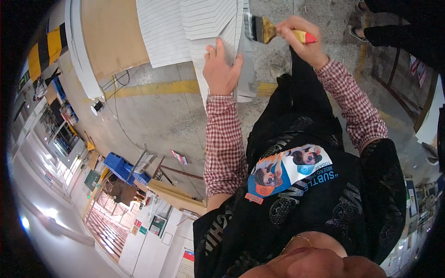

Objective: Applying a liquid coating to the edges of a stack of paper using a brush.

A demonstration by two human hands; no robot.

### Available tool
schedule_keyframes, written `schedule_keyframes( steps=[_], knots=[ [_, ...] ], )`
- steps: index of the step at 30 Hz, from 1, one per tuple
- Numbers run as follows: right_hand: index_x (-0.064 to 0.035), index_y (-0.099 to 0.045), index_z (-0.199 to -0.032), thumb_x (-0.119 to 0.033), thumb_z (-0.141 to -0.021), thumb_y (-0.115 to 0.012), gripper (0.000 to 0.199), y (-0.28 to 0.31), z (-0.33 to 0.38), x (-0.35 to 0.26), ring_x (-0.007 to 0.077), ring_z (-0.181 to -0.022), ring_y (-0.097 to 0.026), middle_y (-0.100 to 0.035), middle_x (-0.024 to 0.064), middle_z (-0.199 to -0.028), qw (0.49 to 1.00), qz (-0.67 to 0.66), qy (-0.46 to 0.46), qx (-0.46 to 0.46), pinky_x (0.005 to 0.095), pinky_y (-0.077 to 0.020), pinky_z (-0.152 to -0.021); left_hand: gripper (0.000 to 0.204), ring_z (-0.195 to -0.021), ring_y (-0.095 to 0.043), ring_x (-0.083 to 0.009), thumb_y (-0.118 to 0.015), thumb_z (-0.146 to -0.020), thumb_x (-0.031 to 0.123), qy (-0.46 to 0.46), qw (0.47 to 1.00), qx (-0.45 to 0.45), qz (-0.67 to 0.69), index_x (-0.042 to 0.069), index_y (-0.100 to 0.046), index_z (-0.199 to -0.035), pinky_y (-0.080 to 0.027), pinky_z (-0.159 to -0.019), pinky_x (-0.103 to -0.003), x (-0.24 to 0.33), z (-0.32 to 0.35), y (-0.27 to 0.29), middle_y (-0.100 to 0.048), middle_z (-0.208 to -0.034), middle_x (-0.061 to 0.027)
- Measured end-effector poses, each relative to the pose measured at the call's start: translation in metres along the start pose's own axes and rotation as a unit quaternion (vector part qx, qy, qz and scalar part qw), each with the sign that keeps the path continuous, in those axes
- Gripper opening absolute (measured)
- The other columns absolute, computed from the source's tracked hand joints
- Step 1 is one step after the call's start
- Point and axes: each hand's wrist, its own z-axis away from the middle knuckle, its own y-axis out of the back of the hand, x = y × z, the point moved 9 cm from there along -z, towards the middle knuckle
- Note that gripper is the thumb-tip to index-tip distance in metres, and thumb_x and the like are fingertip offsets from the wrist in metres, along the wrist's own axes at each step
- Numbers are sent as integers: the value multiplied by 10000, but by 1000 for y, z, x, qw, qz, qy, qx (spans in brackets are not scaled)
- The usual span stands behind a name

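Observation:
My right hand (303, 39) is closed round the yellow, red-tipped handle of a wide paintbrush (263, 29). The dark bristles point left, at the right edge of a stack of white sheets (208, 19) with dark lines across them. Whether the bristles touch that edge I cannot tell. My left hand (222, 69) lies flat on the sheets near their lower end, fingers spread and holding nothing. Under it the pale strips hang down past the table's end.
A brown board (112, 34) lies left of the sheets, with a long white strip (79, 51) beyond it. A cable (121, 124) runs over the concrete floor from a small spool (96, 108). Blue pallets (124, 167) stand farther left. Another person's legs (394, 34) show at the upper right.

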Motion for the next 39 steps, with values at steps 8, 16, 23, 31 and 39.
schedule_keyframes(
  steps=[8, 16, 23, 31, 39],
  knots=[
    [15, -633, -830, -83, -867, -579, 118, 21, 37, -20, 152, -750, -622, -651, 80, -823, 997, -57, -52, 9, 261, -489, -667, 951, -1337, -191, -495, -710, -703, 428, 66, 984, 151, -64, 14, -256, -1428, -228, -1079, -513, 4, 6, -32, -201, -1436, -344],
    [11, -634, -828, -70, -870, -554, 121, 35, 60, -17, 135, -785, -618, -660, 76, -852, 997, -20, -72, 34, 262, -489, -695, 1096, -1371, -36, -489, -760, -634, 296, 89, 980, 157, -81, 36, -93, -1463, -114, -1093, -574, 6, 27, -64, -16, -1470, -344],
    [7, -633, -830, -60, -860, -570, 96, 33, 64, -11, 137, -772, -623, -660, 70, -851, 998, -14, -42, 45, 259, -493, -692, 927, -1259, -297, -535, -696, -613, 231, -34, 985, 147, -79, -6, -280, -1407, -293, -1061, -490, 26, 31, -37, -298, -1366, -374],
    [11, -644, -878, -86, -902, -544, 141, 26, 39, -18, 134, -800, -613, -661, 88, -924, 999, -25, 34, 20, 250, -480, -691, 787, -1140, -464, -497, -677, -633, 237, -121, 988, 92, -3, -8, -402, -1329, -433, -945, -463, 27, 24, -9, -452, -1235, -365],
    [13, -644, -848, -68, -886, -551, 130, 1, 43, -14, 146, -790, -619, -666, 93, -924, 999, 23, 24, -38, 262, -491, -685, 779, -1144, -473, -513, -683, -639, 257, -111, 990, 83, 21, 13, -415, -1328, -461, -909, -452, 17, 21, -8, -458, -1241, -375]
  ],
)
